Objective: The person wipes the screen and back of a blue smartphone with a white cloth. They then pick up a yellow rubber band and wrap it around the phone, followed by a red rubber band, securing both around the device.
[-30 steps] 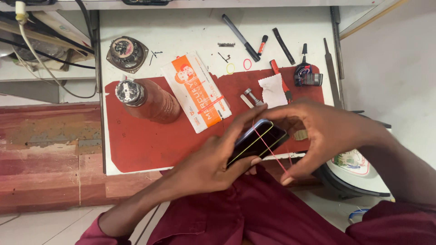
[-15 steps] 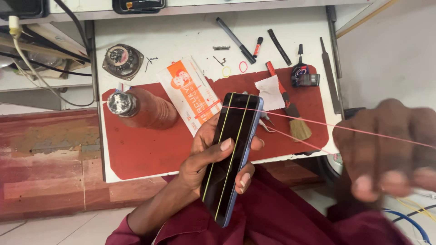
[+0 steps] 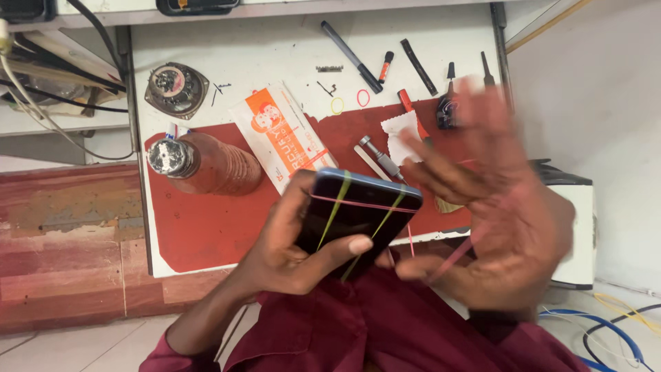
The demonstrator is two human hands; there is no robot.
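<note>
My left hand grips a dark smartphone from below, thumb across its screen. Yellow-green rubber bands run lengthwise over the phone and a pink rubber band crosses its upper part. My right hand is blurred with motion just right of the phone, fingers spread; a stretch of the pink band runs across its palm side toward the phone. Both hands hover over my dark red shirt, in front of the table's near edge.
A red mat covers the white table. On it lie an orange-and-white packet, a brown bottle on its side, a round metal part, pens, tweezers, loose rubber bands and a white cloth. Cables lie at right on the floor.
The phone went from upright in my left hand to tilted flatter. My right hand, pulling the pink band far to the right before, has swung back close to the phone.
</note>
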